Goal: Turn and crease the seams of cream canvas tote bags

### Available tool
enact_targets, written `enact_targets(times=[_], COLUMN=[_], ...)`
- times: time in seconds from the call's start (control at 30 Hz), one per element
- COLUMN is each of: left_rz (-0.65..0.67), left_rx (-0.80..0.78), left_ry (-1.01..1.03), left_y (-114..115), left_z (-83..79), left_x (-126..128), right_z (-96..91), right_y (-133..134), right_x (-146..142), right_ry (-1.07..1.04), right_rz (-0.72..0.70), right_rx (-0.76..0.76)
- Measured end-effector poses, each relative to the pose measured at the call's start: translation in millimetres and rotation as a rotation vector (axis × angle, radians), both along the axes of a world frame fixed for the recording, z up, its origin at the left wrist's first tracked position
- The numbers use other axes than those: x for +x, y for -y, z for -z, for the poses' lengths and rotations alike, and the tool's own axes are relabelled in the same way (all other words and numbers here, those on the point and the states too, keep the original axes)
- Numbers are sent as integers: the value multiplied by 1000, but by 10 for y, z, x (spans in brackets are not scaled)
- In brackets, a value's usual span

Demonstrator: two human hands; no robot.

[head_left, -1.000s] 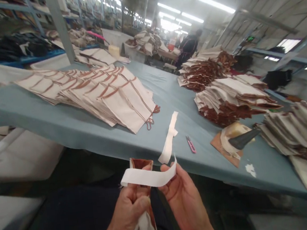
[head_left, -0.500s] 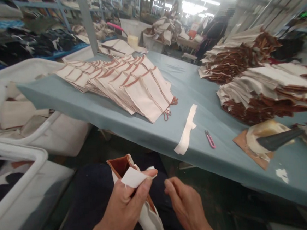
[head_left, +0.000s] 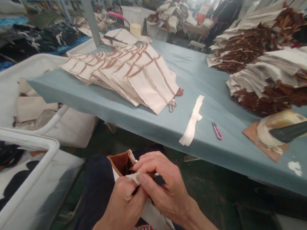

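Observation:
Over my lap is a cream fabric piece point(head_left: 157, 214), open at the top like a pouch, with brown lining point(head_left: 120, 162) showing inside. My left hand point(head_left: 124, 200) is closed around its upper edge. Pinched at that edge is a small white strip point(head_left: 133, 178), now mostly covered by fingers. My right hand point(head_left: 164, 179) meets the left one there, its thumb on the strip and its bent fingers reaching over the pouch's rim. What lies under the right fingertips is hidden.
On the blue-covered table point(head_left: 192, 71) are stacked cream pieces point(head_left: 151, 85), a white tape strip point(head_left: 192, 120), pink thread snips point(head_left: 216, 130), a glue-stained container with a dark handle point(head_left: 279, 130) and brown-edged piles point(head_left: 270, 81). White bins point(head_left: 52, 144) stand left. A person point(head_left: 221, 17) is behind.
My right hand has come left and up from beside the pouch to pinch at its edge with my left hand. The white strip is now mostly covered. The view has shifted slightly.

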State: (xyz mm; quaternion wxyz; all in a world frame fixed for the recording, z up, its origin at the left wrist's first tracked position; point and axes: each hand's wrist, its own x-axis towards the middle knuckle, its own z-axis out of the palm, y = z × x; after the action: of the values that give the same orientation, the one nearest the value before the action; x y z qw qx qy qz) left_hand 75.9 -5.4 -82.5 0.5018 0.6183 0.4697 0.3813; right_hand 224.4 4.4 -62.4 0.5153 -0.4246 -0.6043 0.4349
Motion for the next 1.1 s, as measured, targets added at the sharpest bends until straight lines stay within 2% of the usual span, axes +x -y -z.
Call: enact_targets(times=[0.07,0.13,0.2,0.27,0.37,0.43,0.53,0.63,0.73,0.8,0.97,1.1], left_rz=[-49,-139,-248,-297,-267,-233,-181,-145,-105,-53,36,72], left_rx=[-14,-84,-152,-178,-188,-195,-207,-227,-235,-226,-159,-125], left_ry=[-12,-7,-7,-30,-98,-153,-249,-333,-389,-402,-318,-224], left_y=[71,152,212,242,256,272,307,320,288,249,152,99], left_z=[35,97,174,252,330,340,291,199,101,40,-78,-131], left_x=[-30,-55,-79,-111,-192,-262,-368,-476,-578,-625,-631,-572], right_z=[80,228,436,667,967,1103,1217,1249,1178,1046,451,26], right_y=[36,63,83,117,239,353,487,515,466,427,387,373], right_x=[18,37,38,11,-82,-158,-244,-268,-218,-141,119,199], right_ry=[-61,-155,-218,-212,-189,-194,-195,-184,-161,-149,-85,10], right_rz=[1,88,181,178,156,172,166,123,77,51,-79,-135], right_rx=[-3,-97,-229,-340,-457,-513,-573,-604,-600,-592,-613,-604])
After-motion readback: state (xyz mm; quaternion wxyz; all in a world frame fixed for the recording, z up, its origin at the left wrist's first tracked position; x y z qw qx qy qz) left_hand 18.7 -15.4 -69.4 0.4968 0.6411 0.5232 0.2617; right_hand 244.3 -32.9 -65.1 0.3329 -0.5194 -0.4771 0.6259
